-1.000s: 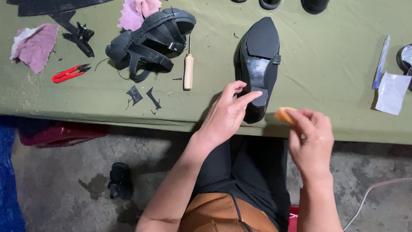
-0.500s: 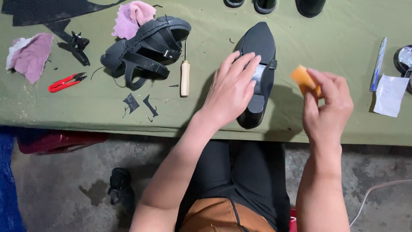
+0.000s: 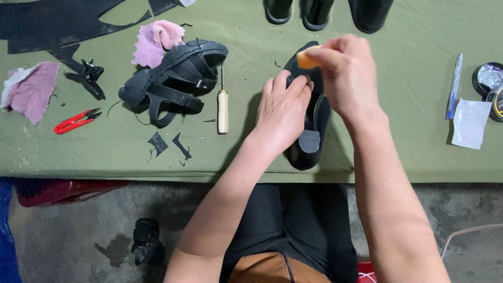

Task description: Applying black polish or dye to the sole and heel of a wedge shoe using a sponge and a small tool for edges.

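Head view looks straight down on the olive-green cloth-covered desk, and the landmark for everything is the glossy black flat shoe lying sole-up near the desk's front edge. Its long axis runs away from the person, heel end with a grey heel patch nearest the body, toe end pointing to the far side. Both hands sit over the far half of the shoe, so the shoe lies directly beneath them and not off to either side.

Left of the shoe lies the black strappy sandal, with the pink fluffy cloth scrap beyond it. Between sandal and shoe lies the awl with a pale wooden handle, parallel to the shoe. Well left are the red thread snips. Well right of the shoe lies the blue pen.

The left hand is spread flat on the sole, fingers extended toward the toe, pressing the shoe down, not gripping it. The right hand is closed in a pinch around the small orange block, which seems to touch the toe end of the sole, just past the left fingertips.
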